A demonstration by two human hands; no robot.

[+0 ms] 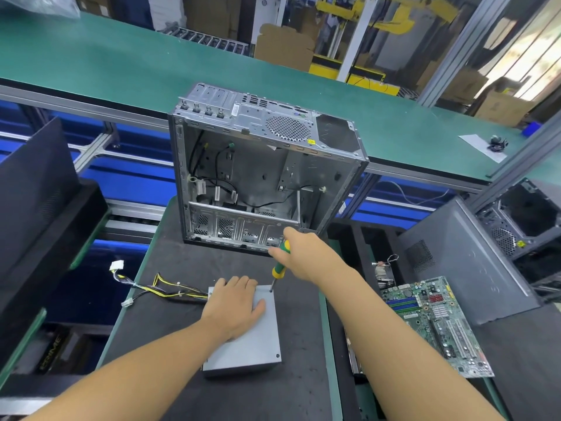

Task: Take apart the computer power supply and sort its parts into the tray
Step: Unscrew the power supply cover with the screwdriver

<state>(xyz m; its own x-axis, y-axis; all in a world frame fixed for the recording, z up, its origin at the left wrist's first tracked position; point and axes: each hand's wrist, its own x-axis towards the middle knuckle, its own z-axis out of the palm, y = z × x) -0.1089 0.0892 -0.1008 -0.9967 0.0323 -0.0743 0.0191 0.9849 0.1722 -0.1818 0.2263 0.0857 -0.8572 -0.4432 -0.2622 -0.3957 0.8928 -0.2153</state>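
A grey metal power supply (258,344) lies flat on the dark mat in front of me. Its yellow and black cable bundle (164,288) trails off to the left, ending in white plugs. My left hand (235,302) rests palm down on the far left part of its lid, fingers spread. My right hand (299,249) grips a green and yellow screwdriver (280,262). The tip stands on the lid's far right corner, at a screw hole.
An empty open computer case (264,171) stands right behind the power supply. A green motherboard (437,323) lies in the black tray (516,354) at right, beside a grey case (464,262). A green conveyor belt (121,62) runs across the back. Black panels (36,192) stand at left.
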